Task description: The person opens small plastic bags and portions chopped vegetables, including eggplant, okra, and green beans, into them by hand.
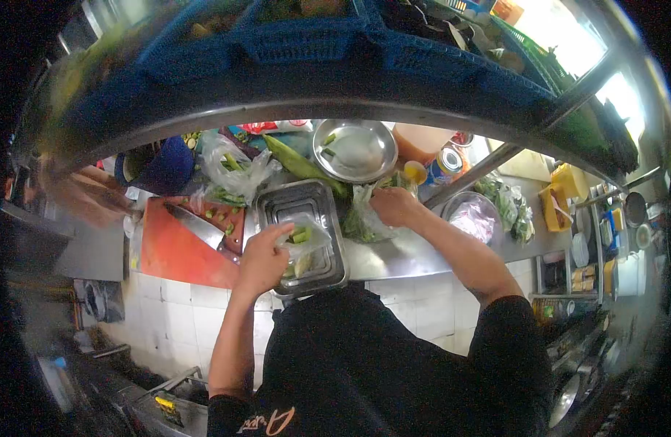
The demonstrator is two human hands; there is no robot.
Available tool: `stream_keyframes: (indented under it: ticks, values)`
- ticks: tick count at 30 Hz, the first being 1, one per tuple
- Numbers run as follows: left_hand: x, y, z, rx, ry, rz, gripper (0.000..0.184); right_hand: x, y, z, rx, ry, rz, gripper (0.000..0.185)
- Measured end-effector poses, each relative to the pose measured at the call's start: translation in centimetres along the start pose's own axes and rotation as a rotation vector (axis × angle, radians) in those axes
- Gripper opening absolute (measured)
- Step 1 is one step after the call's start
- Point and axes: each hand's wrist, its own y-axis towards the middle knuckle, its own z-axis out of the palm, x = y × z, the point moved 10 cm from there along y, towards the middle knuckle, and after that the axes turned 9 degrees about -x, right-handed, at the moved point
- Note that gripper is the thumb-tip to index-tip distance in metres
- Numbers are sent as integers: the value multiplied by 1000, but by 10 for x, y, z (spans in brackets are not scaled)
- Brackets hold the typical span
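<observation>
My left hand [264,255] is closed on a clear plastic bag [311,237] with cut green pieces inside. The bag hangs over a rectangular metal tray [337,264], where pale pieces lie at the bottom. My right hand [396,207] reaches to another clear bag [364,222] holding green vegetables, its fingers pressed together at the bag's top. To the left, a large knife [197,228] lies on a red cutting board [168,251], near small green scraps. Behind the tray are a round metal bowl [357,156] with a few green pieces and a long green vegetable [295,162].
Blue crates [299,40] stand on a metal shelf [313,109] above the counter. Right of my right hand are a can [446,164], a metal bowl with a wrapped bundle [472,222] and leafy greens [511,207]. Another plastic bag [237,171] lies behind the board.
</observation>
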Motion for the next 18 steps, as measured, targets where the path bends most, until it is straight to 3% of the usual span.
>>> stream_keyframes:
  ticks: [8, 11, 14, 17, 18]
  values:
    - [-8, -4, -6, 41, -212, -138, 45, 9, -3, 2, 5, -129, -15, 18]
    - [-9, -5, -10, -4, -207, -55, 45, -7, -2, -5, -39, -57, 58, 16]
    - [-11, -5, -16, 22, -260, -127, 46, -14, -3, -38, -161, -125, -48, 13]
    - [-12, -8, -22, 31, -310, -237, 46, -34, -24, -93, -428, 416, 60, 15]
    - [-10, -7, -20, 20, -350, -221, 46, -39, -25, -88, -505, 325, 0, 17]
